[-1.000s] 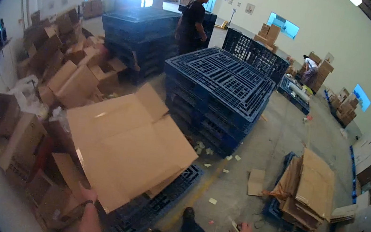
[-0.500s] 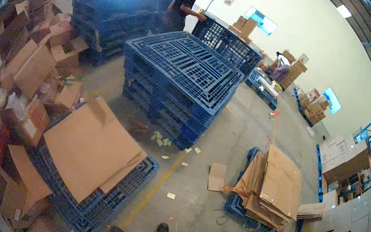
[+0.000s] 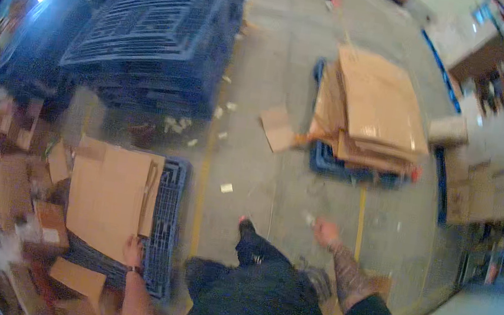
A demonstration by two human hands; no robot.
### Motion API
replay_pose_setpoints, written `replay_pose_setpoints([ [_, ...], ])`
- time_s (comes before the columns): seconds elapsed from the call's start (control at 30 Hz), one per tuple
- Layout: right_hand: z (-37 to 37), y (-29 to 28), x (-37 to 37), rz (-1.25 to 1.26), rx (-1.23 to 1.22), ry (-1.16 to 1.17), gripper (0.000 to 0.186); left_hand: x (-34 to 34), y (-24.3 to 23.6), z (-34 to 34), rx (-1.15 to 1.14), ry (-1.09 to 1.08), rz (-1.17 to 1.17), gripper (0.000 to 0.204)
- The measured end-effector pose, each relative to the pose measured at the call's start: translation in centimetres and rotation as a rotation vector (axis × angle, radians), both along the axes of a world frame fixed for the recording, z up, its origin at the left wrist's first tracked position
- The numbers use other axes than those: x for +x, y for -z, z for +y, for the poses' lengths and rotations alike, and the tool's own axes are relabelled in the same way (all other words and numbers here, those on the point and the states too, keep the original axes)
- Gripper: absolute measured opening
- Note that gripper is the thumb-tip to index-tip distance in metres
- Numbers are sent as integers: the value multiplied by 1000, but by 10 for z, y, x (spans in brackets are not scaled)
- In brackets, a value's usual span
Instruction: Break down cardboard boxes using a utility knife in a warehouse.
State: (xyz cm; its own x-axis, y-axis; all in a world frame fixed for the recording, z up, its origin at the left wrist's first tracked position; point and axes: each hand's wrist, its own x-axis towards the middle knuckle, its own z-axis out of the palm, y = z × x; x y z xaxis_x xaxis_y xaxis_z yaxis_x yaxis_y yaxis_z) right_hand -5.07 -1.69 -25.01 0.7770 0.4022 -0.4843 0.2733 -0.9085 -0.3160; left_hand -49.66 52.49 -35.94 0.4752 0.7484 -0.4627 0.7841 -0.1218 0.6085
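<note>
My left hand (image 3: pixel 133 252) is over the lower right corner of a flattened cardboard sheet (image 3: pixel 108 195), which lies on a blue plastic pallet (image 3: pixel 166 229) at the left. Motion blur smears its fingers, and I cannot make out whether they touch the sheet. Out to the right, above the floor, my right hand (image 3: pixel 325 232) is closed on a small, thin, pale object (image 3: pixel 310 218). Its tip sticks out to the left of the fingers, but its kind is too blurred to tell.
Stacked blue pallets (image 3: pixel 154 28) stand ahead at the left. Loose opened cartons (image 3: pixel 19 189) crowd the far left. A pile of flattened cardboard (image 3: pixel 382 105) lies on another pallet ahead right. Cartons (image 3: pixel 486 184) line the right side, and paper scraps (image 3: pixel 226 187) dot the floor.
The view has swung downward and to the right, blurring the scene. Both forearms now show: my left hand is over the cardboard sheet, and my right hand is farther up in view with the thin object.
</note>
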Motion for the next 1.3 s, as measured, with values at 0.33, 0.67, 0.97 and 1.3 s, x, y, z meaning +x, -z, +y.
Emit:
replay_pose_setpoints([
  [0.33, -92, 52, -36, 109, 141, 340, 30, 122, -92, -99, -465, 252, 63, 54],
  [0.67, 0, 56, 58, -36, -358, -249, 42, 29, -107, -109, -156, -382, -150, 49],
  [0.97, 323, -53, 131, 37, 294, -640, 31, -93, -88, -170, -53, -997, -91, 46],
  [1.3, 542, 3, -44, 104, 301, -1370, 29, -151, -45, -474, -4, -1368, 303, 43],
])
